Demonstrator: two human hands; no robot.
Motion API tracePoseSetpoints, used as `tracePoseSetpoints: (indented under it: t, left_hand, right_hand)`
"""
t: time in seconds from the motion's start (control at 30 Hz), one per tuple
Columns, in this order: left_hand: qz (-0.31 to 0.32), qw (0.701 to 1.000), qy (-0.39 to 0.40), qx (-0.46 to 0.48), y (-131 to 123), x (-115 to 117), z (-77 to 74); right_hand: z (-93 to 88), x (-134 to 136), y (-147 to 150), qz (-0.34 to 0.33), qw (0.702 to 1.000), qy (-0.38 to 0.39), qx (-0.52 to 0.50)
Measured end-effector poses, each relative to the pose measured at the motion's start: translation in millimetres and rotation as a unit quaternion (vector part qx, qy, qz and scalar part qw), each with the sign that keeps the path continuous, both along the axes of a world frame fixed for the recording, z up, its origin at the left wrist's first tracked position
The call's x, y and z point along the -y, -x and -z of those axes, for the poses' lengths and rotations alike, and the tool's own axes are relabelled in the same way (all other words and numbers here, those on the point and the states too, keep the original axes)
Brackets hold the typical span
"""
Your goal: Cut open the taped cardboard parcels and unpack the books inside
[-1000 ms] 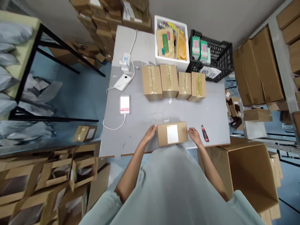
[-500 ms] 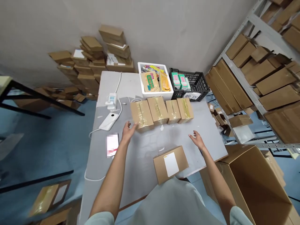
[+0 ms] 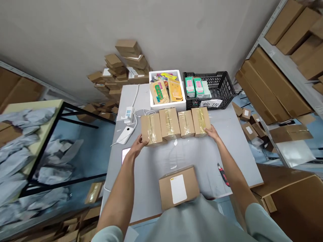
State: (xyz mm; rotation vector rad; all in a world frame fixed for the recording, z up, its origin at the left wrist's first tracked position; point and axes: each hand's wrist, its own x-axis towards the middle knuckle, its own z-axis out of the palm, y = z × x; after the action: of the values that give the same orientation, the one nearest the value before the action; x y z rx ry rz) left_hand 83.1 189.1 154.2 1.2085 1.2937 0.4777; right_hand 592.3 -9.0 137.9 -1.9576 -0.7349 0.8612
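Note:
A row of taped cardboard boxes stands across the table. My left hand (image 3: 137, 146) grips the near left corner of the large leftmost box (image 3: 148, 126). At the other end, my right hand (image 3: 212, 132) holds the lower right side of the rightmost box (image 3: 198, 117), its thumb toward the front. Between them stand a wider box (image 3: 168, 119) and a narrow box (image 3: 185, 121). Close to my body lies another cardboard box (image 3: 165, 191) with a white label (image 3: 178, 189). Some fingertips are hidden against the boxes.
Behind the row are a white foam box (image 3: 174, 107) of colourful packets and a black crate (image 3: 225, 97) with green-and-pink cartons. A red utility knife (image 3: 223, 174) lies near my right forearm. A power strip (image 3: 129, 114), white power bank (image 3: 124, 135) and partly covered phone (image 3: 124, 153) are left.
Both hands have moved onto the outer ends of the box row, which they stood apart from before. My view has shifted, and the utility knife now shows.

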Motion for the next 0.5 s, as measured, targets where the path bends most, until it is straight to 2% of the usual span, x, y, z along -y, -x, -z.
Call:
tracePoseSetpoints:
  t: [0.1, 0.17, 0.33, 0.43, 0.5]
  left_hand:
    - [0.011, 1.000, 0.019, -0.005, -6, 5, -1.9]
    - [0.020, 0.999, 0.027, -0.014, -21, 12, -2.5]
    - [0.056, 0.998, -0.001, -0.012, -89, 30, 1.3]
    - [0.059, 0.993, -0.058, -0.083, -129, 31, 2.3]
    - [0.058, 0.983, -0.102, -0.142, -145, 30, 1.0]
  right_hand:
    - [9.9, 17, -13, -0.003, 0.998, -0.025, -0.064]
    - [12.6, 34, -31, 0.004, 0.994, -0.044, -0.097]
    - [9.4, 69, -93, 0.040, 0.993, -0.053, -0.097]
    - [1.8, 72, -118, 0.046, 0.996, -0.049, -0.050]
    - [-2.5, 71, -123, 0.055, 0.998, -0.040, -0.006]
